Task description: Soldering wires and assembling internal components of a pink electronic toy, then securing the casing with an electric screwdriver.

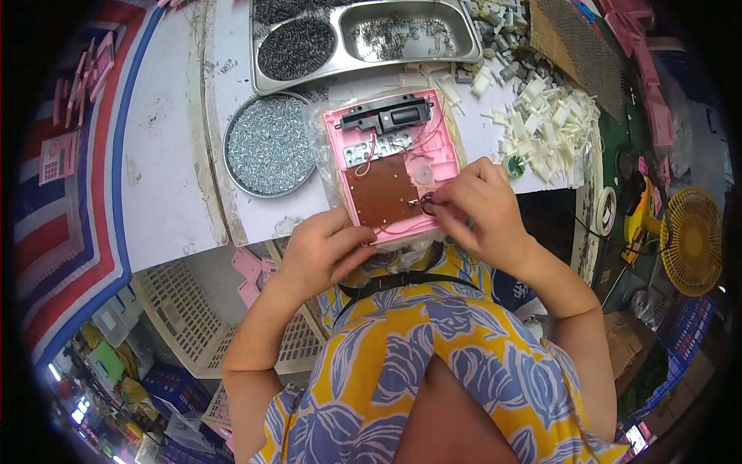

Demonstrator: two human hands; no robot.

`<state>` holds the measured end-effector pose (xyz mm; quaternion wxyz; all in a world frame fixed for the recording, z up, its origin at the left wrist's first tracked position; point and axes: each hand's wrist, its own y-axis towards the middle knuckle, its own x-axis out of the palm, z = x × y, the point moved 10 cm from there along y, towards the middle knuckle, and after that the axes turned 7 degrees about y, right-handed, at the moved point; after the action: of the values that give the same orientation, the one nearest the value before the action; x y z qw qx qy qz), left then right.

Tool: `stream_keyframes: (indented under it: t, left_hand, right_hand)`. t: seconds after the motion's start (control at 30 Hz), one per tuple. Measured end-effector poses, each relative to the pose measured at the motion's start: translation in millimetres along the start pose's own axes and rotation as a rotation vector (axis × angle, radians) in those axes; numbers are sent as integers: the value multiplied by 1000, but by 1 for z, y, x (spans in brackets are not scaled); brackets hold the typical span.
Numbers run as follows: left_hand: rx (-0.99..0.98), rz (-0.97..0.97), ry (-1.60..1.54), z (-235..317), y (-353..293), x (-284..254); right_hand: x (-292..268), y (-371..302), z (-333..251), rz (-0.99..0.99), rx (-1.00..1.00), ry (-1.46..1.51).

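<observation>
An open pink plastic housing [447,147] lies on cloudy plastic wrap at the table's near edge. Inside it are a brown circuit board [379,189], a black plastic mechanism [386,116], a metal contact plate [359,152] and thin red wires. My left hand [321,247] is closed on the housing's near left edge, fingertips by the board's lower corner. My right hand [483,209] pinches a small dark round part [427,203] at the board's right edge, beside a small metal piece. Its fingers partly cover that part.
A round tray of silvery screws [270,147] stands left of the housing. Beyond it is a steel tray [363,66] holding dark springs. White plastic pieces [545,127] are heaped at the right. A beige crate [193,309] sits below the table; a yellow fan [692,240] is far right.
</observation>
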<state>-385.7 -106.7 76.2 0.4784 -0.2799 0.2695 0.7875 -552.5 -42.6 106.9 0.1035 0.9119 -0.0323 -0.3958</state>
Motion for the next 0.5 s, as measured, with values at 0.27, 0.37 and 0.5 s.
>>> stream_keyframes:
  t: [0.27, 0.37, 0.5]
  left_hand:
    - [-46, 59, -2, 0, -7, 1]
    - [-53, 62, -17, -2, -7, 2]
    - [-31, 46, 12, -3, -9, 4]
  right_hand:
    - [1, -6, 4, 108, -81, 73]
    - [1, -12, 12, 164, -119, 163]
    - [-9, 4, -3, 51, -161, 116]
